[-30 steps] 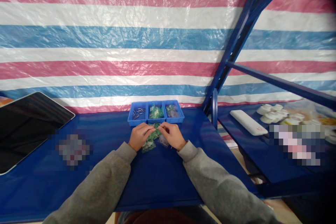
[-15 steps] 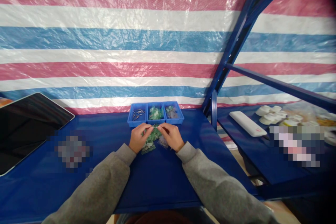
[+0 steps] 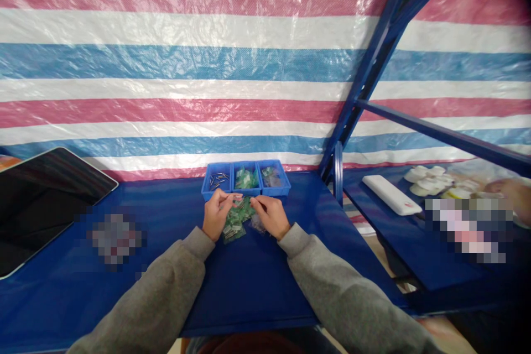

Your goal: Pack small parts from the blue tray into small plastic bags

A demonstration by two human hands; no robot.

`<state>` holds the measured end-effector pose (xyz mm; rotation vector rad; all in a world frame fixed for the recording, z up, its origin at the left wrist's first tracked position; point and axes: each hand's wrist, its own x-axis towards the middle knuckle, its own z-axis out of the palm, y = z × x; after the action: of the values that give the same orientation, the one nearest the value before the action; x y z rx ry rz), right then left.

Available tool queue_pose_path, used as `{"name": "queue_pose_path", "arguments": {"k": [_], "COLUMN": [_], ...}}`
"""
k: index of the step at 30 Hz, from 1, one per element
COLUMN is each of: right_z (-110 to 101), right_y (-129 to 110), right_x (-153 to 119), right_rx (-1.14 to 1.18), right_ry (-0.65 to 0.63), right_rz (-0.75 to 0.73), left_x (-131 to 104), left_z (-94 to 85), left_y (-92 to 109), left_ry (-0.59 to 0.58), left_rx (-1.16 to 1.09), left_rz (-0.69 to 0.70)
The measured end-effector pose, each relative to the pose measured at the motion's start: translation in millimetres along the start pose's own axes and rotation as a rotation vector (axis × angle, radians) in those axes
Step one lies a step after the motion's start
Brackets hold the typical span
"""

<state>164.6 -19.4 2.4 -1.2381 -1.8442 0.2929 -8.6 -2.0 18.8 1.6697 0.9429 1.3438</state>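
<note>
My left hand (image 3: 216,214) pinches a small slim silvery piece (image 3: 238,197) between thumb and fingertips, just in front of the blue bins. Opposite it, a short gap away, my right hand (image 3: 271,214) has its thumb and fingers pressed together; what they hold, if anything, is too small to make out. Below and between the hands lie green plastic packets (image 3: 235,223) with small metal parts. A clear greyish packet (image 3: 258,224) lies partly under my right hand.
Three joined blue bins (image 3: 245,194) hold loose metal pins (image 3: 218,180), green packets and greyish packets. A dark tablet (image 3: 45,199) lies at left. A blue post (image 3: 357,94) rises at right, before a neighbouring table with a white power bank (image 3: 391,195) and another person's blurred hand (image 3: 513,194).
My hands have drawn apart: the left fingertips have moved left and up with the silvery piece, the right stay nearly in place. Another person's hand has appeared at the right edge.
</note>
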Motion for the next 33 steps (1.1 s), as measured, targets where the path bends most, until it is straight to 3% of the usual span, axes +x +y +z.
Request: {"name": "queue_pose_path", "arguments": {"k": [8,12,19,27,33], "right_z": [-0.7,-1.7,-3.4,-4.8,-3.3], "right_y": [-0.9,-1.5,-1.8,-4.9,-5.7], "right_x": [0.3,0.4,0.4,-0.4,-1.7], "right_rx": [0.001,0.010,0.002,0.069,0.097], "right_ry": [0.005,0.014,0.049,0.061,0.001], "right_rz": [-0.012,-0.011,-0.006,-0.018,-0.058], "left_x": [0.2,1.0,0.9,1.9,1.7], "left_z": [1.4,-0.1,-2.3,-5.1,-4.2], "left_y": [-3.6,-7.7,-11.0,-10.7,-7.5], "left_ry": [-0.066,-0.145,-0.210,-0.113,-0.138], "left_rx": [0.056,0.272,0.561,0.559,0.528], "left_rz": [0.044,0.104,0.371,0.485,0.542]}}
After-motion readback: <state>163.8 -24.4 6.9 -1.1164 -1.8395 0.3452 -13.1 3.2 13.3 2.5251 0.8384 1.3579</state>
